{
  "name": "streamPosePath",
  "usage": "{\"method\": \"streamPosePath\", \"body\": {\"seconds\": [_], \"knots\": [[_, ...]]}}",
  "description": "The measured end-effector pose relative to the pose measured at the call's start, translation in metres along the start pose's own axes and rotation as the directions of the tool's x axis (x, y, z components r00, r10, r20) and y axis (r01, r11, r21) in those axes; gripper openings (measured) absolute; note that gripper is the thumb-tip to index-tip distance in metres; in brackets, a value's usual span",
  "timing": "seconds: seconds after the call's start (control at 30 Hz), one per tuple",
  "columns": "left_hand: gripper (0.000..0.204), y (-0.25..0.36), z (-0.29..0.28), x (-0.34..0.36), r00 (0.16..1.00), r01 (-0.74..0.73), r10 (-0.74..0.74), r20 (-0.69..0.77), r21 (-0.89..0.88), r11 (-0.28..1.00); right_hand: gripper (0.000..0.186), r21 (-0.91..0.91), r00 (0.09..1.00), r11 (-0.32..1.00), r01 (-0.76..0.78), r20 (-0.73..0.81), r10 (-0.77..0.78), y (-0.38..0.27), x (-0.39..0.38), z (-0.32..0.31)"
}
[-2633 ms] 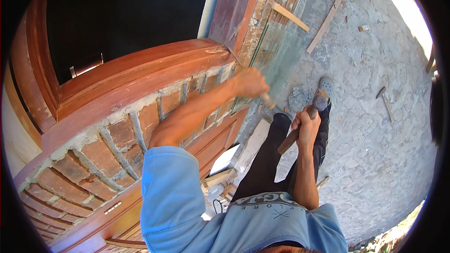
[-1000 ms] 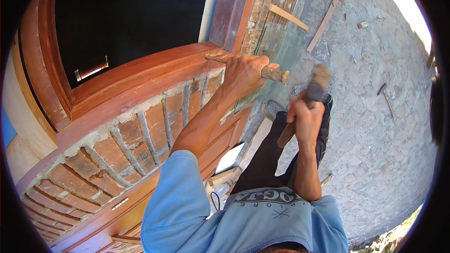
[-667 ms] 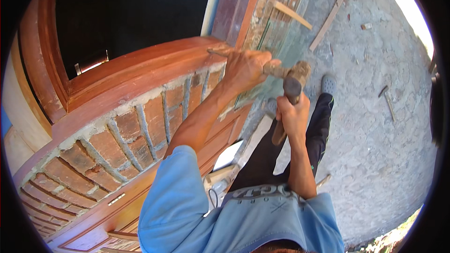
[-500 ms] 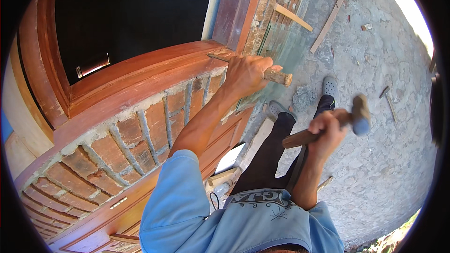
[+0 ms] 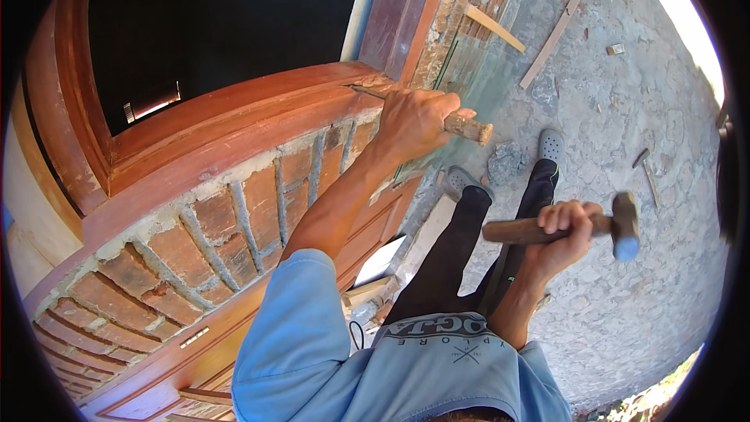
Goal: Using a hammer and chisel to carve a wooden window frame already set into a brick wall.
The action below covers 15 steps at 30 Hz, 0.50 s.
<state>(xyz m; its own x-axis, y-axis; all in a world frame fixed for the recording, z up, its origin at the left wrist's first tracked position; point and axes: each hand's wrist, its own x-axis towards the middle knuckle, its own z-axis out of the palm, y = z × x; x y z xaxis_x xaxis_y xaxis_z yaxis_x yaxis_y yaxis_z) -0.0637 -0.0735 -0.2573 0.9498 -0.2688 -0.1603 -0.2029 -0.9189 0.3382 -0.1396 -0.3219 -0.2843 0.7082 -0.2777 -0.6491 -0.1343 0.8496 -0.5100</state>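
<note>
A chisel (image 5: pixel 470 130) with a worn wooden handle is gripped in my left hand (image 5: pixel 419 120). Its thin metal blade reaches left, the tip against the reddish-brown wooden window frame (image 5: pixel 258 106) close to its corner. My right hand (image 5: pixel 564 231) is wrapped round the wooden handle of a hammer (image 5: pixel 624 227). The hammer's metal head points away to the right, well apart from the chisel's butt. My left palm hides part of the chisel.
Below the frame runs a brick wall (image 5: pixel 191 246) with mortar joints. Glass panes (image 5: pixel 461 70) lean near the frame's post. On the rough concrete floor (image 5: pixel 609 133) lie wood strips (image 5: pixel 551 41), another hammer (image 5: pixel 647 176) and a grey rubble lump (image 5: pixel 505 162) near my feet.
My right hand and the hammer have moved down and slightly right, farther from the chisel. My left hand keeps the chisel at nearly the same spot on the frame.
</note>
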Motion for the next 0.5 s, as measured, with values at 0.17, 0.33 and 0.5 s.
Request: {"method": "streamPosePath", "body": {"seconds": [0.17, 0.33, 0.5], "knots": [[0.033, -0.005, 0.004, 0.0, 1.0, -0.028, 0.028, -0.009, 0.051, 0.998, 0.008, -0.787, 0.921, 0.608, -0.101, 0.157, 0.356, 0.085, -0.024, 0.034], [0.037, -0.011, 0.007, 0.007, 0.996, 0.021, -0.012, -0.086, 0.107, 0.994, 0.011, -0.658, 0.876, 0.694, -0.292, 0.107, 0.47, 0.067, -0.02, 0.028], [0.044, -0.011, 0.014, -0.006, 0.971, -0.177, 0.192, -0.142, 0.115, 0.978, 0.02, -0.594, 0.933, 0.749, -0.295, -0.008, 0.361, 0.049, -0.008, 0.007]]}}
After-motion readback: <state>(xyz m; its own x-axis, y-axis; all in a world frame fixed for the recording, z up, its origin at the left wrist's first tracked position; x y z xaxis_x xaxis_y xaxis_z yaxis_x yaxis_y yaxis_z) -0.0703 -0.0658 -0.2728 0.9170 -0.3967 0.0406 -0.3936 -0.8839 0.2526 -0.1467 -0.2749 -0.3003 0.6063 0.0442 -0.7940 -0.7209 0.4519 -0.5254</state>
